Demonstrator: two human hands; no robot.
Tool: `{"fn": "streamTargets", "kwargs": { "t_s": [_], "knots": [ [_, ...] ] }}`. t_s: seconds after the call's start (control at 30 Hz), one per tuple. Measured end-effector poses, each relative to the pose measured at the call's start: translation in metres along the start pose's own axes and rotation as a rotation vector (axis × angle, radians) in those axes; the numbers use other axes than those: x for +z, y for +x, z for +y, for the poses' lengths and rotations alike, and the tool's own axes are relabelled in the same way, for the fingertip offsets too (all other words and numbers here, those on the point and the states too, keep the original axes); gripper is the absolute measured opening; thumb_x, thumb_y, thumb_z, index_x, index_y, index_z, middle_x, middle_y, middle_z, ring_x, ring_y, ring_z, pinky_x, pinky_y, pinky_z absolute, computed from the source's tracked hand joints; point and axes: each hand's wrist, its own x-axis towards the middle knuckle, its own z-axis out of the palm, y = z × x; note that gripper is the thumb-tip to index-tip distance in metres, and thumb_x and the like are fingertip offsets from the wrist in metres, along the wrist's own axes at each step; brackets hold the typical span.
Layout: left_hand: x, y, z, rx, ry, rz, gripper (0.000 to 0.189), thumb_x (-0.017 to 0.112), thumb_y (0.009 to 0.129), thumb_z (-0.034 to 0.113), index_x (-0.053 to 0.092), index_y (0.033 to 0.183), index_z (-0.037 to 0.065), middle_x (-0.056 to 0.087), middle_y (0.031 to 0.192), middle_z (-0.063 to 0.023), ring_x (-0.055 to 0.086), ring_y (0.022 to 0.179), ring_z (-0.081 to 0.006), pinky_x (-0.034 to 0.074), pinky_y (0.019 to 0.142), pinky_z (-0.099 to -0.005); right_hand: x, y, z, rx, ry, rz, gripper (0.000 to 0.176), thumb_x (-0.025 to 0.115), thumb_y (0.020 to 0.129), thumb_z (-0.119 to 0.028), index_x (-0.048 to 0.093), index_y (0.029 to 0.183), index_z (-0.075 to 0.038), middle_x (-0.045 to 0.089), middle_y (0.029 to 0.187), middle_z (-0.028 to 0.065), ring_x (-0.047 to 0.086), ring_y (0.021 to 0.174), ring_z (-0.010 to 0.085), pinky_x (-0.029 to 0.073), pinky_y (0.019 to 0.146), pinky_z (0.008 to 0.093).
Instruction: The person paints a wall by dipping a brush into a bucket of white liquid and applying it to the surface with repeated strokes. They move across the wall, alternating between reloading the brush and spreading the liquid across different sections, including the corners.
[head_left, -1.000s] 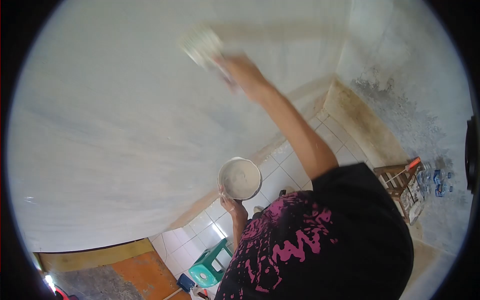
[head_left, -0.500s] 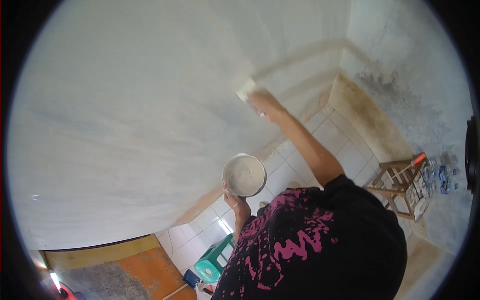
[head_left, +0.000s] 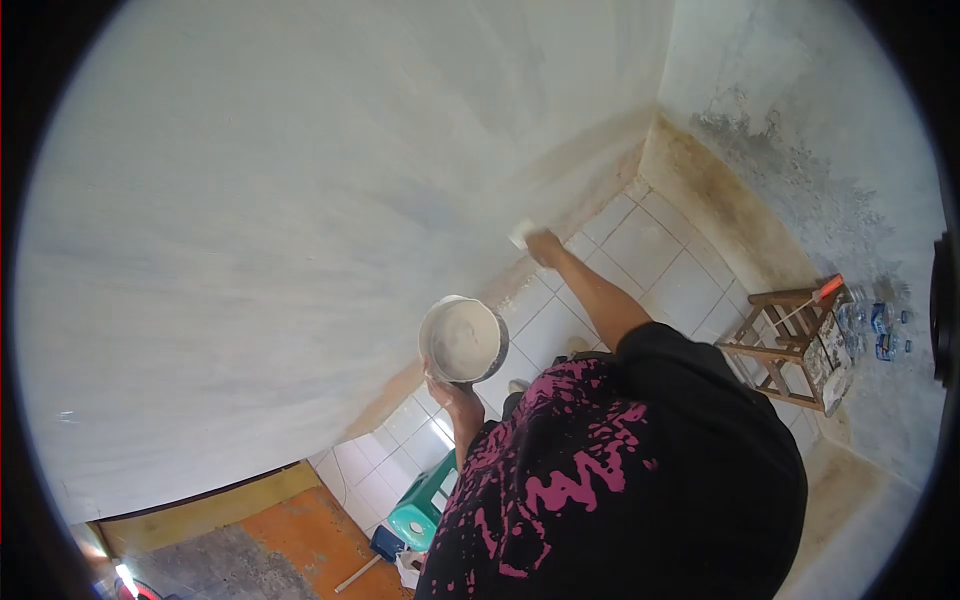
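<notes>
My left hand [head_left: 455, 396] is closed on the side of a round metal pot [head_left: 502, 358], holding it up beside the wall. Greyish-white paint [head_left: 465, 340] fills the lower part of the pot, and smears coat its inside. Farther out, my right hand [head_left: 546, 249] is wrapped around a paintbrush [head_left: 521, 234] with a wide, pale head. That head overlaps the lower part of the large whitish wall [head_left: 250, 250], just above the brown strip at its foot. Fingers hide most of the brush handle.
A wooden stool [head_left: 790, 345] with an orange-handled tool [head_left: 828, 288] stands at the right, near plastic water bottles [head_left: 882, 330]. Lower left are a green plastic stool [head_left: 415, 522], a blue dustpan [head_left: 387, 543] and an orange board [head_left: 310, 540]. White tiles [head_left: 645, 245] cover the floor.
My right hand has brought the brush down the wall, toward its foot. The left hand still holds the pot, and the whole view has shifted slightly.
</notes>
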Motion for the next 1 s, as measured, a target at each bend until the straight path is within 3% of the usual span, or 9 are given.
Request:
{"fn": "streamTargets", "kwargs": {
  "t_s": [0.03, 0.13, 0.3, 0.53, 0.7, 0.8, 0.87, 0.93, 1.0],
  "knots": [
    [0.003, -0.004, 0.008, 0.001, 0.003, -0.005, 0.056, 0.039, 0.100, 0.047, 0.041, 0.135, 0.002, 0.051, 0.127, -0.0115, 0.052, 0.117, -0.0208, 0.045, 0.096, -0.0377, -0.003, 0.011, 0.053, -0.084, -0.403, -0.049, 0.039, 0.052, 0.085, -0.026, 0.063, 0.106, 0.004, 0.066, 0.100, 0.0242, 0.066, 0.095, 0.0327, 0.051, 0.081, 0.0397],
    [0.016, -0.009, 0.026, 0.042, 0.044, -0.039, 0.054, 0.041, 0.100, 0.044, 0.042, 0.134, 0.002, 0.051, 0.127, -0.0119, 0.052, 0.116, -0.0217, 0.046, 0.096, -0.0382, -0.010, -0.024, 0.077, 0.184, -0.377, 0.048, 0.037, 0.052, 0.084, -0.023, 0.063, 0.105, 0.005, 0.068, 0.092, 0.0217, 0.067, 0.088, 0.0278, 0.052, 0.074, 0.0361],
    [0.015, -0.012, 0.023, 0.020, 0.051, 0.065, 0.057, 0.044, 0.098, 0.046, 0.041, 0.136, 0.003, 0.051, 0.128, -0.0117, 0.053, 0.116, -0.0243, 0.048, 0.094, -0.0397, -0.013, -0.007, 0.050, 0.176, 0.086, -0.140, 0.040, 0.055, 0.084, -0.030, 0.063, 0.105, 0.003, 0.067, 0.084, 0.0170, 0.065, 0.073, 0.0233, 0.051, 0.062, 0.0356],
    [-0.001, -0.012, 0.014, -0.018, 0.012, 0.202, 0.064, 0.044, 0.097, 0.051, 0.036, 0.139, 0.003, 0.047, 0.133, -0.0120, 0.052, 0.119, -0.0251, 0.046, 0.098, -0.0409, -0.011, -0.039, -0.165, 0.179, 0.298, -0.036, 0.050, 0.050, 0.090, -0.041, 0.061, 0.108, 0.003, 0.065, 0.103, 0.0240, 0.065, 0.093, 0.0368, 0.051, 0.080, 0.0434],
    [-0.008, -0.017, 0.017, 0.170, 0.430, 0.005, 0.056, 0.053, 0.094, 0.041, 0.044, 0.130, -0.002, 0.053, 0.123, -0.0144, 0.055, 0.111, -0.0249, 0.047, 0.093, -0.0389, -0.043, -0.069, -0.222, -0.194, 0.044, -0.032, 0.063, 0.042, 0.094, -0.055, 0.060, 0.111, 0.003, 0.065, 0.103, 0.0235, 0.063, 0.078, 0.0427, 0.050, 0.081, 0.0460],
    [-0.003, -0.013, 0.021, 0.300, 0.711, 0.035, 0.048, 0.061, 0.091, 0.028, 0.050, 0.123, -0.006, 0.058, 0.115, -0.0155, 0.058, 0.104, -0.0250, 0.048, 0.089, -0.0379, -0.031, -0.044, -0.186, -0.434, 0.074, 0.034, 0.059, 0.043, 0.096, -0.053, 0.065, 0.075, -0.003, 0.061, 0.060, 0.0108, 0.061, 0.062, 0.0262, 0.044, 0.061, 0.0435],
    [-0.003, -0.015, 0.022, 0.375, 0.826, 0.015, 0.045, 0.062, 0.091, 0.023, 0.050, 0.123, -0.006, 0.058, 0.115, -0.0156, 0.058, 0.105, -0.0254, 0.048, 0.090, -0.0379, -0.006, -0.006, -0.109, -0.461, -0.037, 0.132, 0.060, 0.045, 0.093, -0.057, 0.064, 0.088, 0.000, 0.067, 0.070, 0.0145, 0.063, 0.066, 0.0285, 0.045, 0.064, 0.0457],
    [0.003, -0.013, 0.022, 0.196, 0.393, 0.047, 0.048, 0.047, 0.099, 0.034, 0.045, 0.132, -0.001, 0.050, 0.127, -0.0149, 0.053, 0.116, -0.0271, 0.045, 0.099, -0.0410, 0.009, -0.004, -0.056, 0.043, -0.042, 0.162, 0.065, 0.048, 0.090, -0.059, 0.058, 0.105, 0.004, 0.069, 0.079, 0.0167, 0.062, 0.064, 0.0298, 0.047, 0.066, 0.0458],
    [0.004, -0.012, 0.017, 0.170, 0.389, 0.072, 0.050, 0.044, 0.099, 0.036, 0.046, 0.131, -0.002, 0.051, 0.128, -0.0152, 0.054, 0.116, -0.0276, 0.046, 0.098, -0.0408, 0.028, 0.044, 0.046, 0.077, -0.263, 0.053, 0.076, 0.050, 0.088, -0.061, 0.049, 0.118, 0.008, 0.069, 0.084, 0.0177, 0.063, 0.070, 0.0293, 0.049, 0.070, 0.0426]
  ]
}}
